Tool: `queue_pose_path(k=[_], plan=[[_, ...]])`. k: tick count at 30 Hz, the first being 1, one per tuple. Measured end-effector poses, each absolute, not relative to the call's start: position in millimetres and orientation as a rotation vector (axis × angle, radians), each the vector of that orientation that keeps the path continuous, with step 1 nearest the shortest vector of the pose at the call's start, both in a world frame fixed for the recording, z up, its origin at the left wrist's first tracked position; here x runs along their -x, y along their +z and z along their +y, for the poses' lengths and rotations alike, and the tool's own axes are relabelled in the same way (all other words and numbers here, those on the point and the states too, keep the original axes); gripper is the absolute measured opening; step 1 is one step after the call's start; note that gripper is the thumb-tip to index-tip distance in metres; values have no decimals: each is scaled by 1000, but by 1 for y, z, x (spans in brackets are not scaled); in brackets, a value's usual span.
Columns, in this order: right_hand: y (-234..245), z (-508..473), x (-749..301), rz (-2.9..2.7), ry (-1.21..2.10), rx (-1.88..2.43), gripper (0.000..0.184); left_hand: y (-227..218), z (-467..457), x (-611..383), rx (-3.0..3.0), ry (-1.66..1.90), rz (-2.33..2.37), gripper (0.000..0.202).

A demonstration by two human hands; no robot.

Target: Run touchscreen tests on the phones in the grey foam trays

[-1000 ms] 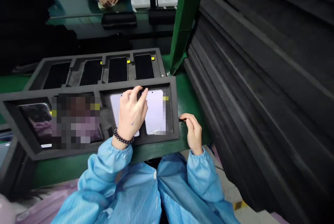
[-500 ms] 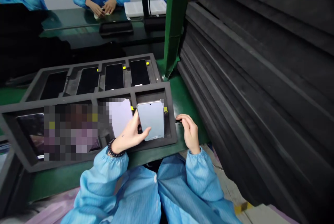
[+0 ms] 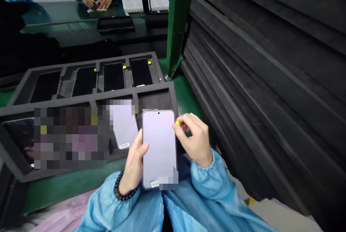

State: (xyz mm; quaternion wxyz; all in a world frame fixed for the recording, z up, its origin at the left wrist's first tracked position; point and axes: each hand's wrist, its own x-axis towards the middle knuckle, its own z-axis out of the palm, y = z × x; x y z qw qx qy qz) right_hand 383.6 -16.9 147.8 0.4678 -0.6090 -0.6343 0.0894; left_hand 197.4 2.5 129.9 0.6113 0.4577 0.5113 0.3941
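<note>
My left hand (image 3: 132, 163) grips a smartphone (image 3: 159, 149) by its left edge, lifted above the front of the foam tray with its lilac-tinted screen facing up. My right hand (image 3: 195, 139) is at the phone's upper right edge, its fingertips pinching a small yellow tab (image 3: 177, 123). Another lilac-screened phone (image 3: 124, 129) lies in the dark foam tray (image 3: 154, 98) just left of the held phone. Part of that phone is pixelated. A large pixelated patch hides the tray's left part.
A second foam tray (image 3: 89, 64) holding several dark phones lies behind the first, on a green workbench (image 3: 186, 95). Stacked black foam trays (image 3: 256, 80) wall the right side. A green post (image 3: 178, 22) stands beyond. Across the far bench, a co-worker's hands (image 3: 97, 1) work.
The phone has risen out of its tray compartment and now lies screen up in my left hand. My right hand has moved from the tray's edge to the phone's yellow tab.
</note>
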Motion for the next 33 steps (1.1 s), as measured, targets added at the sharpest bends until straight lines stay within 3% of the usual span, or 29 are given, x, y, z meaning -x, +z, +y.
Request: queue_pose_path(k=[4, 10, 23, 33], plan=[[156, -20, -378, -1810, -83, 1323, 32, 130, -7, -192, -1096, 921, 1270, 62], [162, -34, -369, -1790, -78, 829, 35, 138, -14, -185, -1074, 975, 1183, 56], [164, -43, -366, -1756, -52, 768, 43, 154, -31, -185, -908, 978, 1224, 63], [157, -38, -370, -1744, -36, 834, 37, 125, -26, -176, -1079, 902, 1219, 64]])
